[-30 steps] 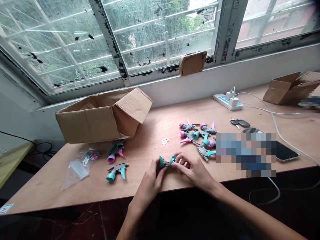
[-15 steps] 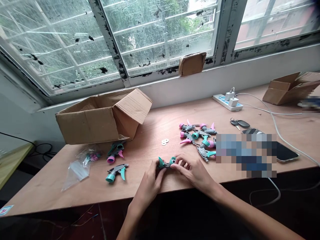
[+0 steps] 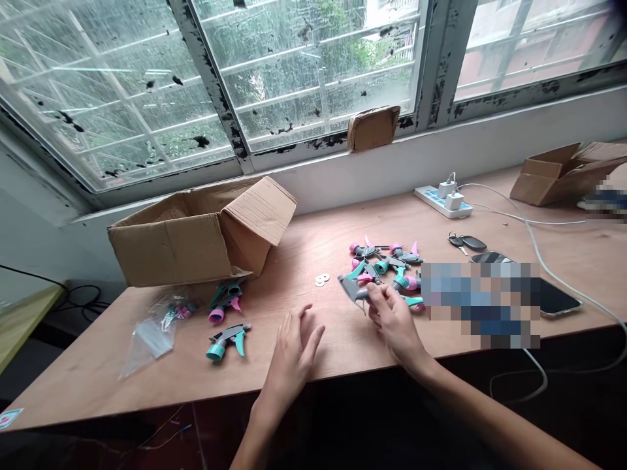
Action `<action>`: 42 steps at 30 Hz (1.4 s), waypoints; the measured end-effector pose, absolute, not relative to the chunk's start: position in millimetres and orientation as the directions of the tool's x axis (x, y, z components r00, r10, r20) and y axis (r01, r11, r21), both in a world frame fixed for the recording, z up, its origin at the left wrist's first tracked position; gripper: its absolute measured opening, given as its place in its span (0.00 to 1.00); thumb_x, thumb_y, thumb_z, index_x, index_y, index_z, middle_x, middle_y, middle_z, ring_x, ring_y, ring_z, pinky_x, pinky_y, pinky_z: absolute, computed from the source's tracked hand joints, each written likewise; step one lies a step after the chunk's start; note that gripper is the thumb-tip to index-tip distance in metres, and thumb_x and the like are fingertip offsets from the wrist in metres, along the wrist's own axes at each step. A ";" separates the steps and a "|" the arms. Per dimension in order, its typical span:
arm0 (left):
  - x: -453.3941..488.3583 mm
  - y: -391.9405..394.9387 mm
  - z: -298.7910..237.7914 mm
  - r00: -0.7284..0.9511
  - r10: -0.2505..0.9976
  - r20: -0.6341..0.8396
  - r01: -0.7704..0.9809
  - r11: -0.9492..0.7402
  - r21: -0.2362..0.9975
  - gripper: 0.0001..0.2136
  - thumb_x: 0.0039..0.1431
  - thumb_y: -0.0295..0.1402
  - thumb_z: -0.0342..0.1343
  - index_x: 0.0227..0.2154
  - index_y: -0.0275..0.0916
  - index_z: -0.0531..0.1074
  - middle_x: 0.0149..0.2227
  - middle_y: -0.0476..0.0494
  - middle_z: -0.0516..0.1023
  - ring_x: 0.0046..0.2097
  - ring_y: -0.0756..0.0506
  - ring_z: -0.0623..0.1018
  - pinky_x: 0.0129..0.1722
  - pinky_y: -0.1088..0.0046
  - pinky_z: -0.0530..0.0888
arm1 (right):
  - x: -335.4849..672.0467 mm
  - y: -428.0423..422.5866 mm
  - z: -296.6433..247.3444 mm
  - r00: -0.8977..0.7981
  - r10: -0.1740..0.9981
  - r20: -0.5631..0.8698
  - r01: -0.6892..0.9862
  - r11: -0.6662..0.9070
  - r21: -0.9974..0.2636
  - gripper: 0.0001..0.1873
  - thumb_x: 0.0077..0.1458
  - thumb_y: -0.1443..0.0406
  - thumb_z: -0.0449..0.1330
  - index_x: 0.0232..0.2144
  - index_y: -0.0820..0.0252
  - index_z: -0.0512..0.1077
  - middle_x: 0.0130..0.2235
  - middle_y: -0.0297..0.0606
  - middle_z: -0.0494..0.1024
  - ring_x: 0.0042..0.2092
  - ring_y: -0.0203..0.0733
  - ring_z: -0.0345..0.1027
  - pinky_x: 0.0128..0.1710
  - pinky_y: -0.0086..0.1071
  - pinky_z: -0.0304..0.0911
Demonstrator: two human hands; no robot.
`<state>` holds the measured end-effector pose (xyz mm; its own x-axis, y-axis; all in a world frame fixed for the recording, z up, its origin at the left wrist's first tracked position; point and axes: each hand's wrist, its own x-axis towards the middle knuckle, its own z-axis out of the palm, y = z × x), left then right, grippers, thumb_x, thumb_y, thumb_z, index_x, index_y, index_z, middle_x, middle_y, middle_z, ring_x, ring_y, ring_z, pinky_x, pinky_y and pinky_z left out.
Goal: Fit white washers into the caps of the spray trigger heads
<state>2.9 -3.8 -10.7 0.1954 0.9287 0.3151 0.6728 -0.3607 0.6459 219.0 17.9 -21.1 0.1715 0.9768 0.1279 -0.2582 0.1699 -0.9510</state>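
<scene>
My right hand (image 3: pixel 392 320) is closed on a grey and teal spray-trigger head (image 3: pixel 353 284), held at the near edge of a pile of pink, teal and grey trigger heads (image 3: pixel 392 262) on the wooden table (image 3: pixel 304 248). My left hand (image 3: pixel 296 346) rests open near the table's front edge, fingers apart and holding nothing. Two more trigger heads (image 3: pixel 226 297) lie to the left, one with a pink cap, the other (image 3: pixel 226 339) with a teal cap. Two small metal washers (image 3: pixel 321 280) sit between the hands and the window.
An open cardboard box (image 3: pixel 196 228) lies on its side at the back left, a clear plastic bag (image 3: pixel 151 326) in front of it. At the right are a power strip (image 3: pixel 443 201) with chargers, cables, keys (image 3: pixel 467 242), a phone (image 3: pixel 553 297) and another cardboard box (image 3: pixel 563 173).
Both hands held one trigger head near the table front. Now my left hand has let go and lies open, and my right hand has carried the piece right and back to the pile.
</scene>
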 end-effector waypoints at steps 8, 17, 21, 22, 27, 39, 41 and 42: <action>1.8 -2.9 -13.0 0.108 0.912 0.395 0.754 -0.334 0.566 0.21 0.71 0.39 0.52 0.63 0.44 0.60 0.63 0.35 0.67 0.67 0.36 0.66 0.65 0.48 0.64 | 220.5 20.1 -22.5 0.297 0.942 0.158 -0.284 0.245 -0.927 0.46 0.58 0.52 0.66 0.71 0.41 0.48 0.72 0.45 0.52 0.58 0.52 0.69 0.29 0.29 0.75; -19.4 -2.7 -5.4 0.137 0.862 0.488 0.945 -0.261 0.196 0.18 0.69 0.40 0.52 0.59 0.41 0.67 0.64 0.33 0.69 0.70 0.32 0.62 0.68 0.40 0.56 | 216.2 15.9 -29.2 0.037 0.970 0.242 -0.134 0.245 -0.960 0.34 0.62 0.54 0.62 0.68 0.45 0.59 0.71 0.46 0.54 0.56 0.53 0.71 0.29 0.32 0.77; -65.6 -14.0 8.1 0.066 0.915 0.398 0.998 -0.053 -0.044 0.28 0.66 0.45 0.54 0.63 0.33 0.63 0.69 0.26 0.61 0.73 0.26 0.53 0.66 0.32 0.54 | 215.2 15.5 -27.0 0.015 0.969 0.245 -0.039 0.245 -0.969 0.26 0.63 0.54 0.60 0.62 0.49 0.66 0.68 0.47 0.59 0.51 0.50 0.74 0.31 0.34 0.78; -76.4 -18.2 9.6 0.008 0.921 0.390 0.998 0.018 -0.063 0.31 0.67 0.46 0.52 0.66 0.32 0.60 0.70 0.25 0.59 0.73 0.25 0.52 0.64 0.30 0.56 | 215.0 15.8 -26.8 0.000 0.970 0.243 0.000 0.243 -0.970 0.25 0.64 0.54 0.59 0.61 0.51 0.67 0.65 0.48 0.63 0.51 0.49 0.74 0.35 0.36 0.78; -107.2 -30.8 -1.6 -0.040 0.967 0.252 0.989 0.074 -0.130 0.21 0.72 0.39 0.42 0.61 0.36 0.67 0.65 0.26 0.67 0.66 0.26 0.65 0.52 0.41 0.74 | 215.7 16.9 -30.1 -0.164 0.932 0.322 0.288 0.358 -0.888 0.22 0.65 0.57 0.57 0.59 0.55 0.68 0.62 0.49 0.69 0.59 0.53 0.70 0.53 0.46 0.73; -20.2 -7.6 -3.7 0.156 0.925 0.346 0.955 -0.231 0.187 0.20 0.68 0.45 0.56 0.59 0.46 0.67 0.57 0.40 0.76 0.51 0.37 0.80 0.39 0.66 0.79 | 209.0 81.3 4.0 -0.432 0.874 0.221 0.816 0.483 -0.317 0.23 0.69 0.67 0.51 0.64 0.63 0.63 0.59 0.51 0.73 0.58 0.51 0.70 0.53 0.38 0.69; -14.8 -6.9 -5.9 0.175 0.914 0.366 0.922 -0.283 0.265 0.21 0.67 0.44 0.57 0.60 0.46 0.65 0.58 0.41 0.75 0.54 0.36 0.79 0.43 0.64 0.80 | 203.4 94.9 7.0 -0.445 0.871 0.206 0.821 0.489 -0.294 0.22 0.71 0.68 0.48 0.64 0.63 0.64 0.57 0.49 0.75 0.55 0.49 0.73 0.52 0.36 0.68; -14.8 -6.5 -6.9 0.201 0.904 0.378 0.898 -0.324 0.297 0.22 0.67 0.43 0.57 0.61 0.46 0.65 0.59 0.40 0.75 0.56 0.36 0.78 0.47 0.62 0.79 | 200.7 99.8 7.2 -0.459 0.865 0.204 0.819 0.501 -0.281 0.21 0.71 0.68 0.48 0.63 0.62 0.64 0.57 0.48 0.76 0.54 0.48 0.74 0.51 0.35 0.68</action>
